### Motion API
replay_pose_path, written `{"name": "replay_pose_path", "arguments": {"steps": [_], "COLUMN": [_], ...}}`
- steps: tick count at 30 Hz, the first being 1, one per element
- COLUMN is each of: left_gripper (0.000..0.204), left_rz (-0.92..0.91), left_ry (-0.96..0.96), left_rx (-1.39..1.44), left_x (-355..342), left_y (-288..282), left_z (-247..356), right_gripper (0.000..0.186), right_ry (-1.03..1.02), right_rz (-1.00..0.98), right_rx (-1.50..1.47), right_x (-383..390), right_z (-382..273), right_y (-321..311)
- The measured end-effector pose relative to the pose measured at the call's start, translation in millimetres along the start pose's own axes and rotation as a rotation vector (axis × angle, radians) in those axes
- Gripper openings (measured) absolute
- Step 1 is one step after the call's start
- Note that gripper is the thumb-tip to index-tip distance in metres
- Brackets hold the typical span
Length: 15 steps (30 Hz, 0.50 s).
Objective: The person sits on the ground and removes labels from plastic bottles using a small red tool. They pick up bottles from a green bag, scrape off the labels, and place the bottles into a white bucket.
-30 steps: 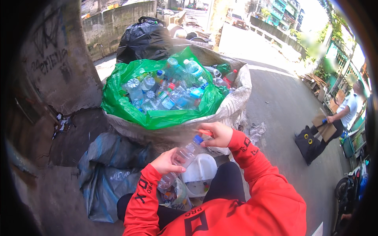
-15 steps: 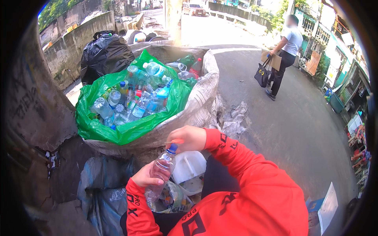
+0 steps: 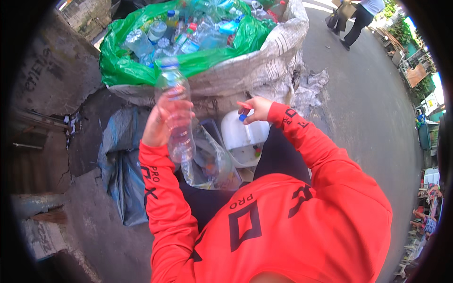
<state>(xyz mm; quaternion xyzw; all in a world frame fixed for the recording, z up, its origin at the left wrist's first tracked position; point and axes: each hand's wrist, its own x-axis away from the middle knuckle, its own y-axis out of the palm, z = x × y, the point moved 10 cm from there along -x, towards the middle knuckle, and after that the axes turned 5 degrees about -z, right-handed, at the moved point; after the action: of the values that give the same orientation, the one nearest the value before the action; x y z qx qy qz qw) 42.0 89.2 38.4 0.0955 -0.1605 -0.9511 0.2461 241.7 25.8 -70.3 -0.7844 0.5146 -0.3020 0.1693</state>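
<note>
My left hand [image 3: 158, 120] is closed around a clear plastic bottle [image 3: 181, 137], held upright in front of the green bag. The bottle is smeared by motion, and its neck looks bluish. Off to the right, my right hand [image 3: 257, 111] pinches a blue bottle cap [image 3: 242, 117], apart from the bottle. A small orange-red thing [image 3: 244, 105] is also in that hand; its kind I cannot make out. Below my hands are a clear plastic bag [image 3: 207, 155] with small colourful things in it and a white plastic container [image 3: 243, 132] with a cut-open side.
Ahead stands a big whitish woven sack [image 3: 278, 47], lined with a green plastic bag [image 3: 118, 61] full of plastic bottles [image 3: 158, 30]. A blue-grey tarp [image 3: 120, 165] lies at left beside a concrete wall [image 3: 52, 61]. A person [image 3: 356, 28] is on the road at far right.
The blue cap has come away from the bottle, and my hands have moved apart. My left hand has raised the bottle. The view has tipped downward.
</note>
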Motion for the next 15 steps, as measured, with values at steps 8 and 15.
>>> {"name": "replay_pose_path", "arguments": {"steps": [8,15], "left_gripper": [0.081,0.054], "left_rz": [0.130,0.333], "left_ry": [0.135,0.058], "left_rx": [0.148,0.049], "left_x": [17.0,-3.7], "left_y": [-21.5,-23.3], "left_z": [17.4,-15.5], "right_gripper": [0.048,0.043], "right_ry": [0.418,-0.201], "right_rz": [-0.456,0.263], "right_rx": [0.423,-0.544], "right_x": [1.7,-19.0], "right_z": [167.5,-44.7], "right_y": [185.8,9.3]}}
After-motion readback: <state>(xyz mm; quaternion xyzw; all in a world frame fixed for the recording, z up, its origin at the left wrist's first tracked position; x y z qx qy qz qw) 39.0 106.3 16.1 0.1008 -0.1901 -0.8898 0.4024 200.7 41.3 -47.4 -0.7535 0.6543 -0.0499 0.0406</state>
